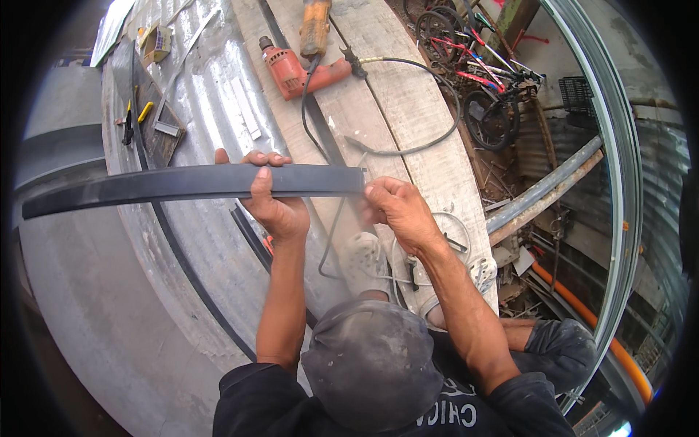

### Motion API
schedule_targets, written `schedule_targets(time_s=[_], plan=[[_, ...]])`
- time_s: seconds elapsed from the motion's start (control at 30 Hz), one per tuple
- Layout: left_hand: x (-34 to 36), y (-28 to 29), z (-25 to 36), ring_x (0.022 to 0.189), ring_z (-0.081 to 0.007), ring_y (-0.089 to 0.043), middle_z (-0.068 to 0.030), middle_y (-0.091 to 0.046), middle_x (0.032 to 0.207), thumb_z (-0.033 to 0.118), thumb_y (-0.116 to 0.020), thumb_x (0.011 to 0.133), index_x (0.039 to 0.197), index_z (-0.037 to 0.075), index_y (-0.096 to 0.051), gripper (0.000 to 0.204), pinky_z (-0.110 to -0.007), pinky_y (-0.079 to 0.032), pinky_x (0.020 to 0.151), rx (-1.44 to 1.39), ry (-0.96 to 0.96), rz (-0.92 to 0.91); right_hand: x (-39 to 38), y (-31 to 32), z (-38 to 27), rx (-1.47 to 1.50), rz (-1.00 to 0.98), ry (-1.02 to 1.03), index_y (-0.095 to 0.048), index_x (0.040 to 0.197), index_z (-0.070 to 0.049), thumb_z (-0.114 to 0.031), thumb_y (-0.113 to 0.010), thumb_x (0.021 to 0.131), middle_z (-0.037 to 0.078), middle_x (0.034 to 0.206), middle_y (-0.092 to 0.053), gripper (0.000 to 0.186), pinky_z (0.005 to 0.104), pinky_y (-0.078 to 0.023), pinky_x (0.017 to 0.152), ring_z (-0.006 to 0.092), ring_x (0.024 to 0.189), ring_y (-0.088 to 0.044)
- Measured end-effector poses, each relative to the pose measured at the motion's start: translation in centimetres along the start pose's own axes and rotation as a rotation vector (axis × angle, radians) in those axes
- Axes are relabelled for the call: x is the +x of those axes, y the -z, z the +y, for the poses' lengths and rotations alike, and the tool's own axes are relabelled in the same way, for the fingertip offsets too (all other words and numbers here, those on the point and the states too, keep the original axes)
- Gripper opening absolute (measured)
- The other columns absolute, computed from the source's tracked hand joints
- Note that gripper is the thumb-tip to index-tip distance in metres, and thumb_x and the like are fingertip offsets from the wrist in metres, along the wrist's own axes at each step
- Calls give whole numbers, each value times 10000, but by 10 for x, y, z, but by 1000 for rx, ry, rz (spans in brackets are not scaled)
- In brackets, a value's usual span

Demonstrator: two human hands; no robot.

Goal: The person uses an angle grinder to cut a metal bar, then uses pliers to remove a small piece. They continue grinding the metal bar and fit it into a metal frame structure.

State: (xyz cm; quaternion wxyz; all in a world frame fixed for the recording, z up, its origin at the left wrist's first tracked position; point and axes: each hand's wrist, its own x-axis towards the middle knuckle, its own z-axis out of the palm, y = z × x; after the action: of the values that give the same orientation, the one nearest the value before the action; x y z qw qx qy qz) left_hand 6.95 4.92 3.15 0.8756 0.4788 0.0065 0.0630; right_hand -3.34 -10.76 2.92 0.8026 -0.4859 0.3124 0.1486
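A long dark grey metal profile [145, 186] stretches across in front of me, from the far left to its cut end near the middle. My left hand [282, 213] is wrapped round it near the right part, the thumb over the front face and fingertips showing above the upper edge. At the right end, my right hand [408, 215] has its bent fingers pinched against the profile's tip. Whether a small piece is between those fingers is hidden. Beyond the profile, a red electric drill [297, 73] lies on wooden planks [393, 80].
An orange-yellow power tool [315, 29] lies beside the drill, with black cords looping over the planks. On the left are corrugated metal sheets [211, 109], a yellow cutter [145, 111] and dark pliers [129, 125]. Bicycles [488, 80] and metal pipes [550, 182] stand off the right edge.
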Motion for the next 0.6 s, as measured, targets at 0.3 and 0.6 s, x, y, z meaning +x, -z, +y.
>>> schedule_targets(time_s=[0.3, 0.6], plan=[[-45, 49, -3, 1213, -289, -606, -98, -579, 1207, 54, -629, 969, 1418, 182, -274, 587, -426, -623, 939, 48, 210, 155, 3, 12, 10, -83, 104, 168, -665, 1058, 33, -229, -588, 983, 107, 896, -679, 284, 310, -539, 730, 156, 772, -636], [-70, 62, -16, 1211, -256, -598, -84, -589, 1264, 103, -674, 963, 1352, 182, -339, 519, -431, -579, 969, -16, 338, 331, 12, 7, 15, -306, 204, 243, -663, 985, 49, -210, -578, 950, 75, 707, -669, 274, 299, -516, 622, 142, 645, -655]])
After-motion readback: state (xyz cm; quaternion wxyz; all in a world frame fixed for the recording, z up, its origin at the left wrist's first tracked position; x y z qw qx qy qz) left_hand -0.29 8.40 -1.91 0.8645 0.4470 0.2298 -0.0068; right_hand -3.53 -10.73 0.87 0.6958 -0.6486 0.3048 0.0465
